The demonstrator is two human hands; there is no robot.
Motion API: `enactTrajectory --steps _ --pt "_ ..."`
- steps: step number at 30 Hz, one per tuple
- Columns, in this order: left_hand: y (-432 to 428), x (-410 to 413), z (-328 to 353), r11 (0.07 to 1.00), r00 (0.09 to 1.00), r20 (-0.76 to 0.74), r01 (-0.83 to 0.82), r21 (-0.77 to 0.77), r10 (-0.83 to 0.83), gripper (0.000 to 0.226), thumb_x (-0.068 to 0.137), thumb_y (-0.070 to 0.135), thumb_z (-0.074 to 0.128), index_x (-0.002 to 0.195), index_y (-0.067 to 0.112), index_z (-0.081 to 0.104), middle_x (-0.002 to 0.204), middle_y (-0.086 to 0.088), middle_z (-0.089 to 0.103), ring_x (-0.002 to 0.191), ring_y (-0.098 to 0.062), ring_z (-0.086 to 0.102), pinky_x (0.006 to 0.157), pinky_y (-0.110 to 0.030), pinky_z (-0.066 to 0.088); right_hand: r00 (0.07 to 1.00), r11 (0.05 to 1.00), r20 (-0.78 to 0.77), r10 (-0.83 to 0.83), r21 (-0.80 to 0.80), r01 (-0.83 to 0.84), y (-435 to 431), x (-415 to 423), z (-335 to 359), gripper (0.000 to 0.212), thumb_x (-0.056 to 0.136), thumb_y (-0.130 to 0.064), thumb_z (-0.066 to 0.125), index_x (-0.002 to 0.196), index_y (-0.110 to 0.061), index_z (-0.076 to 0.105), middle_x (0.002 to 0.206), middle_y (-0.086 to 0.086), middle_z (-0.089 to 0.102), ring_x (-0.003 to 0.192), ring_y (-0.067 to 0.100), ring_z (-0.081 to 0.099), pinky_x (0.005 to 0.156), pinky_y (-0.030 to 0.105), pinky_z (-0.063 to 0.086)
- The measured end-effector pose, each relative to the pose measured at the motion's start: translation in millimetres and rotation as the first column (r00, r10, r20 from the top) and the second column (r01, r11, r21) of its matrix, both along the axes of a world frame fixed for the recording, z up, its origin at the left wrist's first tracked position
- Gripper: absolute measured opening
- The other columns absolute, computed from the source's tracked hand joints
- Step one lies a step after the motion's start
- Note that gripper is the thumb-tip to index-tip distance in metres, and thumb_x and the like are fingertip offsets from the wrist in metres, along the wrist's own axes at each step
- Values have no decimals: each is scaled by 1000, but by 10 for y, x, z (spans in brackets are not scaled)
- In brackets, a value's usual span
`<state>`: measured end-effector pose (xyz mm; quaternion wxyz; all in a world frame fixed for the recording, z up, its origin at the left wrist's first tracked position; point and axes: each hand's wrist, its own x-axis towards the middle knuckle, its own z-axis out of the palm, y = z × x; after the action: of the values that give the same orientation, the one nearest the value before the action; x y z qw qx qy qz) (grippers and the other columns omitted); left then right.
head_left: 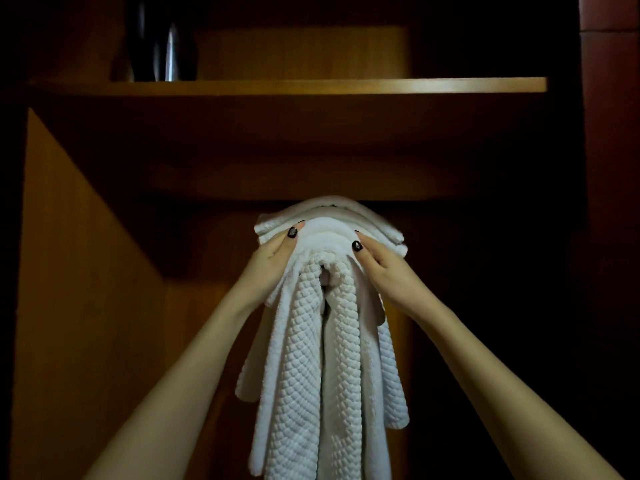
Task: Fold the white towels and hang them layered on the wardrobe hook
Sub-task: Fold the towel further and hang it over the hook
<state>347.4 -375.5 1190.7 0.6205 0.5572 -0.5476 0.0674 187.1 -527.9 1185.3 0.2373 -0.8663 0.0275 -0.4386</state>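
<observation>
A wooden shelf [311,85] bears a dark glossy object [161,43] at its left.

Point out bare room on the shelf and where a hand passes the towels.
The shelf is bare from the dark vessels at its left to its right end. Open gaps flank the hanging white towels. Crowded: the towels' top, gripped by left hand and right hand.
</observation>
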Motion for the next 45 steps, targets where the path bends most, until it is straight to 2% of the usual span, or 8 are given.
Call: enactTrajectory --steps 5,12,16,24,28,33,40,45 --pt "-103 -4 54 997 1000 17 12 77 -14 40 103 47 36 136 31 52 139 9 54 132 -7 46 115 -39 35 995 993 63 77 87 -82 52 55 -150 63 89 -77 34 143 -46 40 141 -28 49 130 -10 42 105 23 36" --pt "72 -242 76 918 957 233 -241 315 171 61 104 45 30 157 20 11 164 -1 7 150 -13 4 123 -36 7 999 990 -39 33 141 -27 233 -109 -60 53 97 -57 44 143 -29 44 140 -14 52 128 9 49 98 22 42" --pt "319 -526 -117 925 892 339 -358 130 298 62 101 33 51 153 12 25 161 -7 22 148 -17 17 117 -28 14 997 993 -31 -66 96 68 449 -395 -155 61 99 -41 53 152 -21 33 158 -2 32 143 14 32 108 26 28" --pt "433 -1207 -1273 923 766 576 -383 50 287 46 96 28 49 140 14 52 154 -9 37 144 -28 27 118 -42 22 948 956 -131 -290 9 293 900 -1265 -1109 48 98 -25 55 143 -11 48 154 8 39 145 20 30 117 33 22" --pt "297 -1750 -2468 894 838 523 -345 286 156 48 97 23 56 144 15 47 155 -6 35 145 -28 24 118 -42 20 857 906 -347 -381 45 421 969 -1917 -2188 48 99 -24 53 145 -16 45 157 8 32 148 22 21 122 42 17" --pt "124 -2705 -3903 832 958 274 -78 550 -91 52 99 28 52 148 21 38 157 1 30 146 -17 16 119 -37 17 688 786 -592 -421 142 602 1017 -3101 -3620 52 99 -29 51 149 -22 38 159 6 26 150 21 16 122 43 18" --pt "-40 -4053 -5256 598 880 270 21 801 -392 58 101 38 45 154 25 25 161 4 19 148 -16 7 119 -36 11 392 552 -843 -369 140 822 1204 -4579 -4994 51 99 -27 51 148 -17 39 157 12 29 147 28 21 118 41 20" --pt "-165 -4877 -6050 458 794 274 6 889 -543 57 100 38 45 152 20 31 158 -2 27 148 -23 18 117 -39 18 288 404 -924 -253 170 899 1281 -5606 -5833 51 99 -26 53 147 -11 41 153 14 36 142 28 30 116 37 27"
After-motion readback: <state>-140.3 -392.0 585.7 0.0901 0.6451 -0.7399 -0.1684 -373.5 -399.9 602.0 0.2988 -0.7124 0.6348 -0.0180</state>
